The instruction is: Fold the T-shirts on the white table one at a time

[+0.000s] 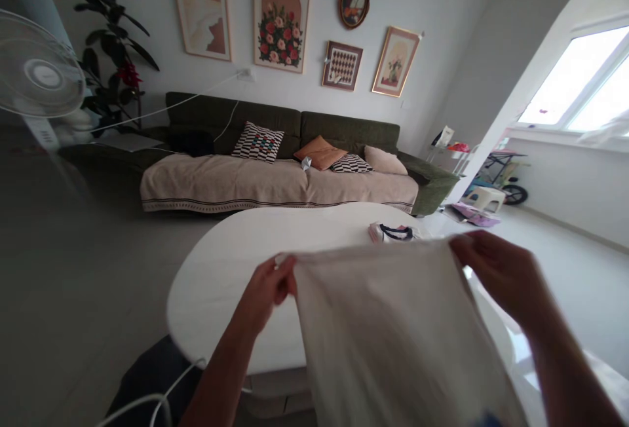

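Note:
A pale, off-white piece of cloth (393, 322) is stretched between my two hands and hangs down in front of the white table. My left hand (272, 283) pinches its upper left corner. The upper right corner is gripped by my right hand (496, 266), which is a little blurred. Near the bottom edge a dark blue patch shows on the cloth; its lower end is out of view, so I cannot tell what kind of item it is. Behind its top edge, a folded garment (390, 233) with a dark neckline lies on the white table (221, 270).
A green sofa (348, 129) with a beige cover and several cushions stands beyond the table. At the left are a fan (42, 73) and a tall plant (113, 40). A white cable (167, 394) runs by the table's near left edge. A white stool (485, 198) stands far right.

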Demonstrator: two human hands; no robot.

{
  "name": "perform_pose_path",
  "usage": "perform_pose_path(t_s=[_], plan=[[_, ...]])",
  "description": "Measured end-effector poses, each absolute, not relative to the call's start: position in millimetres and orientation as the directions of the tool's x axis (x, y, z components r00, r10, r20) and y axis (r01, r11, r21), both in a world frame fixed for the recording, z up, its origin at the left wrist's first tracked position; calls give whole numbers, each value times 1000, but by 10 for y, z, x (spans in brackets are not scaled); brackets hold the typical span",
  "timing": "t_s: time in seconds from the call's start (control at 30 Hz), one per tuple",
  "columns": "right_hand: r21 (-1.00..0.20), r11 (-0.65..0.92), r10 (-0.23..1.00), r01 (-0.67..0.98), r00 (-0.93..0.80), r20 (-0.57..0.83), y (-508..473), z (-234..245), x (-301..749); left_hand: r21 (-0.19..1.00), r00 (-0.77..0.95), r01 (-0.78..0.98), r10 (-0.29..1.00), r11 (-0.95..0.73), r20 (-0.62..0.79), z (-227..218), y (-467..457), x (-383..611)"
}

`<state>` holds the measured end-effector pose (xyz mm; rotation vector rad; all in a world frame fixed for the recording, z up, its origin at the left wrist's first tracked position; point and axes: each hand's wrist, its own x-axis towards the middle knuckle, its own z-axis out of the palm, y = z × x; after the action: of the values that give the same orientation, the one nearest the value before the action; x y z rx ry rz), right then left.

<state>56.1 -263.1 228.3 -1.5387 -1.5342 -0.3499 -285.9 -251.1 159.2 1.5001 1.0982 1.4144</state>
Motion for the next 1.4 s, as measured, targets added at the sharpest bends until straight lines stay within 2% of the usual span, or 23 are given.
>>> perform_pose_path(t_s=[0.07, 0.13, 0.2, 0.27, 0.3, 0.4, 0.5, 0.53, 0.6, 0.63, 0.7, 0.77, 0.87, 1.03, 1.2, 1.27, 1.4], plan=[[-388, 173, 641, 906, 196, 742, -2413, 2555, 488, 925, -108, 46, 919, -377, 380, 1792, -2153, -2797], [-373, 202, 496, 906, 234, 836, -2277, 2797, 382, 874, -248, 42, 843, -484, 478, 2037, -1866, -2792], [-349, 280, 326, 894, 253, 911, -2226, 2934, 288, 750, -356, 83, 684, -656, 637, 2275, -1706, -2821], [-337, 324, 247, 884, 265, 932, -2215, 2908, 247, 648, -367, 105, 576, -755, 731, 2418, -1667, -2861], [-339, 326, 246, 883, 267, 932, -2206, 2824, 249, 638, -345, 103, 574, -763, 742, 2426, -1677, -2882], [-339, 271, 361, 901, 232, 903, -2129, 2310, 292, 730, -290, 157, 675, -665, 678, 2133, -1723, -2955], [-347, 251, 584, 904, 145, 799, -2053, 1527, 286, 839, -270, 370, 818, -399, 508, 1420, -1732, -3041], [-354, 232, 656, 906, 123, 745, -2053, 1245, 263, 838, -259, 459, 858, -295, 444, 1135, -1739, -3069], [-353, 151, 802, 923, 94, 590, -2101, 705, 197, 764, -188, 628, 924, -147, 333, 577, -1783, -3118], [-334, 110, 863, 936, 77, 500, -2145, 464, 163, 702, -142, 703, 945, -114, 296, 329, -1826, -3141], [-283, 41, 940, 958, 60, 337, -2251, 71, 114, 672, -117, 735, 959, -93, 260, -69, -1945, -3195], [-237, 8, 971, 971, 49, 234, -2346, -181, 97, 636, -106, 765, 956, -97, 273, -329, -2084, -3268], [-210, 24, 982, 977, 17, 189, -2431, -320, 117, 538, -85, 838, 950, -94, 300, -511, -2279, -3402], [-185, 104, 993, 977, -93, 68, -2487, -255, 202, 427, -8, 901, 982, -75, 191, -388, -2446, -3397], [-215, 122, 987, 969, -140, -73, -2479, -121, 246, 441, 178, 844, 935, -305, 305, -57, -2045, -2942], [-217, 116, 986, 969, -139, -95, -2443, -76, 237, 446, 188, 833, 926, -327, 327, -65, -1802, -2780], [-281, 120, 980, 952, -159, -121, -2327, -57, 282, 413, 210, 860, 945, -300, 249, -342, -1566, -2686]])
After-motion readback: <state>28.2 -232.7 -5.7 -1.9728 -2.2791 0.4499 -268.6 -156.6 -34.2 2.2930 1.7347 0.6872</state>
